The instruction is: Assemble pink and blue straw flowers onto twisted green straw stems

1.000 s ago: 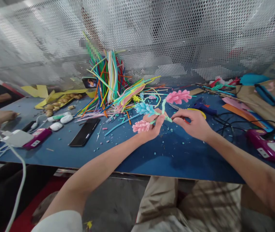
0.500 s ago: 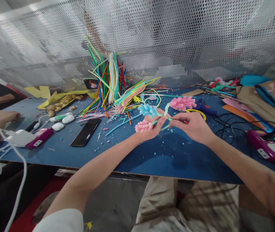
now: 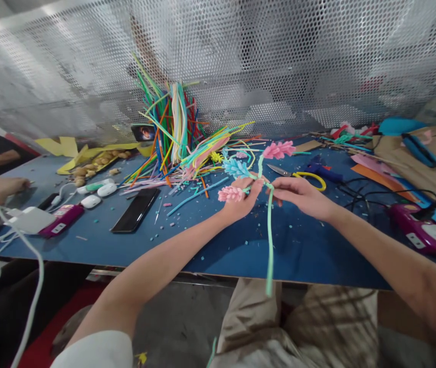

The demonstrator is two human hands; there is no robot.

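My left hand (image 3: 243, 200) is closed on the green stems of a pipe-cleaner flower bunch. The bunch has a blue flower (image 3: 235, 167), a light pink flower (image 3: 231, 193) beside my left fingers and a brighter pink flower (image 3: 279, 150) at upper right. From the stem joint a long pale green pipe cleaner (image 3: 270, 240) hangs down past the table's front edge. My right hand (image 3: 298, 195) is at the joint, its thumb and fingers closed near the green stem; its fingertips are partly hidden.
Yellow-handled scissors (image 3: 310, 179) lie behind my right hand. A black phone (image 3: 136, 210) is on the blue table (image 3: 218, 255) at left. Many colored pipe cleaners (image 3: 179, 122) stand at the back. Purple power strips (image 3: 63, 220) and cables flank the work area. Another person's arm shows at far left.
The long pale green pipe cleaner now hangs straight down from the joint. The bright pink flower has shifted left and up. More of the scissors shows.
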